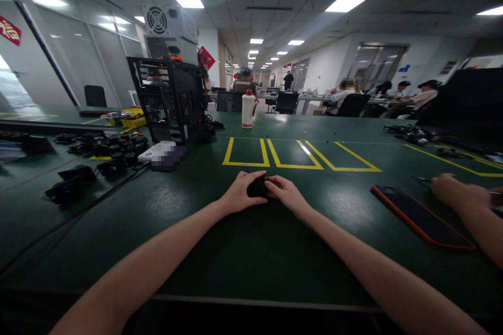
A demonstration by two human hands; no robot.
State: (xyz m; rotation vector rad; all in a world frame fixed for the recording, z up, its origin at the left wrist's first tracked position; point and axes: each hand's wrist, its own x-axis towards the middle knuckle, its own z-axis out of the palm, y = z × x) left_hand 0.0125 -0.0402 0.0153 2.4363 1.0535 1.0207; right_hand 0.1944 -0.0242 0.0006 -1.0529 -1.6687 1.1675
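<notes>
Left hand: the bare left hand [242,192] is clamped on a small, dark black object [257,187], thumb below and fingers above.
Right hand: the bare right hand [288,194] has its fingers drawn together on the object's right edge.
Black object: between the two hands, low over the middle of the green, smooth worktop [236,256]; its details are too dark to tell.
Yellow tape outlines: three open-topped shapes [245,164] on the worktop, just beyond the hands.
Bottle: white, with a red lid and strap [247,111], upright beyond the tape.
Left side: an open black metal computer case [168,99] stands behind a pile of black parts [113,154]; a black cable [84,201] runs toward the near left.
Right side: a flat black device with an orange-red rim [422,217] lies beside another person's hand [461,194].
Background: people sit at desks farther off under lit ceiling panels [346,4].
</notes>
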